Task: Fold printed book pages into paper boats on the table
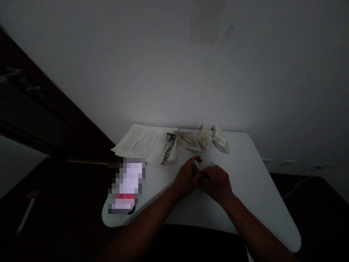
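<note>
My left hand (187, 177) and my right hand (216, 183) meet over the middle of a white table (253, 189). Both are closed on a small folded piece of printed paper (196, 165), which sticks up between the fingers. Most of that paper is hidden by the hands. Behind them, near the wall, stand three folded paper shapes (207, 140) in a row.
A stack of printed pages (147, 143) lies at the table's far left. A blurred-out rectangular object (127, 185) rests on the left edge. A pen-like object (27, 211) lies on the dark floor at the left. A pale wall rises behind the table.
</note>
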{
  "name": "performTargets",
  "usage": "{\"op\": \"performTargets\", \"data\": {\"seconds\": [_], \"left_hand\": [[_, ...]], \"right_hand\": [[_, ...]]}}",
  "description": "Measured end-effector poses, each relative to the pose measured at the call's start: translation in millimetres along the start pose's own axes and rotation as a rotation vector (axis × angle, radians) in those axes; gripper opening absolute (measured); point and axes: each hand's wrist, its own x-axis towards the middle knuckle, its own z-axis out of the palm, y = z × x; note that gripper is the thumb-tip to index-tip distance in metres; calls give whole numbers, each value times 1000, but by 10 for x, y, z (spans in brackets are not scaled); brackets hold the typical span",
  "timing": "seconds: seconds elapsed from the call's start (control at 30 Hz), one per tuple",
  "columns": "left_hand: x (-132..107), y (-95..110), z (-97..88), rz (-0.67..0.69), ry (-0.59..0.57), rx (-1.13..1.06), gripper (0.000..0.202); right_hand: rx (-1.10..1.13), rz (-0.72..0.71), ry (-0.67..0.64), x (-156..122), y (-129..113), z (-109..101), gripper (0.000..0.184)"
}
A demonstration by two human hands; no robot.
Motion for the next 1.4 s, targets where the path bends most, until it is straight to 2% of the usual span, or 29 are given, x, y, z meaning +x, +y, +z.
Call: {"op": "performTargets", "data": {"seconds": [0.17,0.47,0.57,0.67,0.77,0.9,1.0,1.17,1.3,1.4], "left_hand": [[-2,-28,8,-14,-7,-29,56],[-5,5,-16,-17,14,25,53],[-9,-12,-4,-14,42,52,54],[-12,-44,12,7,69,73,54],[-3,-58,22,19,105,69,50],[29,-38,19,-36,135,10,46],[39,-18,8,-45,133,-17,45],[21,-12,2,-38,144,-4,44],[11,-22,5,-36,143,25,43],[9,-25,6,-18,122,72,42]], "right_hand": [[-5,46,0,-18,12,15,10],[117,286,-16,-35,24,27,6],[116,310,-44,-39,32,33,5],[91,279,-54,-26,30,38,6],[40,189,-19,-2,18,45,8],[-6,32,48,25,-4,49,12],[-2,-7,85,27,-11,46,14],[35,123,87,-3,8,55,11],[86,286,18,-18,22,62,8],[138,351,-49,-16,32,61,12]]}}
